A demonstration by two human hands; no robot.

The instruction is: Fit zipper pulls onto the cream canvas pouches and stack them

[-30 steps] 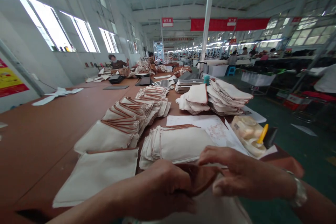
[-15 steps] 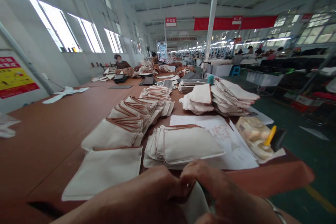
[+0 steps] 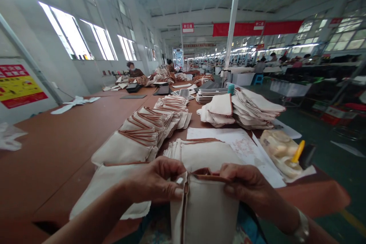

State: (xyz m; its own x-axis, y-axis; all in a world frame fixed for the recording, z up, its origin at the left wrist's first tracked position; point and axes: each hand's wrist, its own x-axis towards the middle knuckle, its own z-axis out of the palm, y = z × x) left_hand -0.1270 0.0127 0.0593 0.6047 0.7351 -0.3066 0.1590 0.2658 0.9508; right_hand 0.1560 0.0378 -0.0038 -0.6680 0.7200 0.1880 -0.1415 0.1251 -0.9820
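1. Head view, position: the cream fabric pouch with brown trim [image 3: 213, 211] is at bottom centre, in front of the near edge of the brown counter [image 3: 71, 148], held roughly upright with its mouth at the top. A strip of brown lining shows at the mouth.
2. Head view, fingers: left hand [image 3: 161, 179] pinches the upper-left corner, thumb beside the side seam; right hand [image 3: 253, 183] is closed on the upper-right edge, thumb on the near face. Both grips hold fabric.
3. Head view, surroundings: a fanned pile of like pieces [image 3: 211, 154] lies just behind the hands; a single flat piece [image 3: 100, 187] lies at lower left, partly behind the left forearm.
4. Handling (judgement): probably light and soft, with some body in the panel; should fold easily, not fragile, low slip. Best hold: the two top corners, where trim and seam look thickest. Side seam may gape or twist if pulled unevenly.
5. Change against 0.5 s ago: hands were then close together at the bottom edge, pouch mostly hidden; now higher and spread apart, broad face exposed. Near part of the fanned pile now covered by hands and pouch.
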